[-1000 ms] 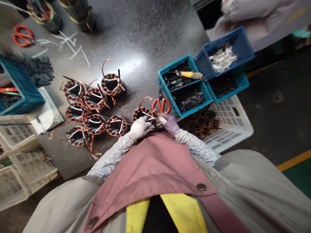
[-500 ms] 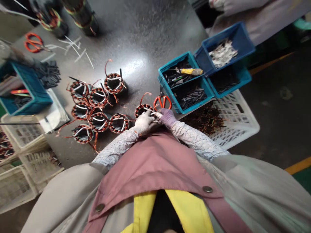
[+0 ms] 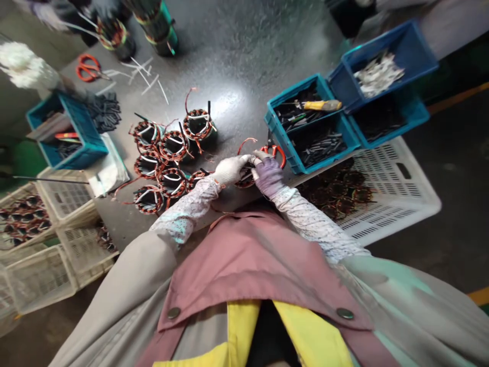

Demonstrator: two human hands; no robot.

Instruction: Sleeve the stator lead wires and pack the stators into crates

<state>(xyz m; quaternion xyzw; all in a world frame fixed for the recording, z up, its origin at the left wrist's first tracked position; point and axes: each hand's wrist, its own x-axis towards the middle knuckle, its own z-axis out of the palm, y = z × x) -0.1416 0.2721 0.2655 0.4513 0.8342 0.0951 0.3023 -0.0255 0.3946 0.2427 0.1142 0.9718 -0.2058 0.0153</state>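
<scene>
My left hand (image 3: 231, 171), in a white glove, is closed over the far rim of a motor stator (image 3: 244, 182) with copper windings. From the other side my right hand (image 3: 268, 176), in a purple glove, meets it with fingers pinched together. The fingertips nearly touch above the stator and hide most of it, so what they pinch is too small to make out. A loose copper wire (image 3: 247, 143) sticks up behind the hands. Orange-handled scissors (image 3: 278, 153) lie just beyond my right hand. Left of my left hand stand several stators (image 3: 173, 182) with white ties across them.
Blue bins (image 3: 314, 165) with black sleeves and a yellow-handled screwdriver (image 3: 323, 105) stand right. A white crate (image 3: 397, 204) of stators is below them. At left are another blue bin (image 3: 86, 137), more scissors (image 3: 88, 68) and white strips (image 3: 141, 74). A co-worker's hand (image 3: 48, 15) shows top left.
The view has shifted, so the table's things appear farther right. Both hands have moved up over the stator and their fingertips have come together, covering more of it.
</scene>
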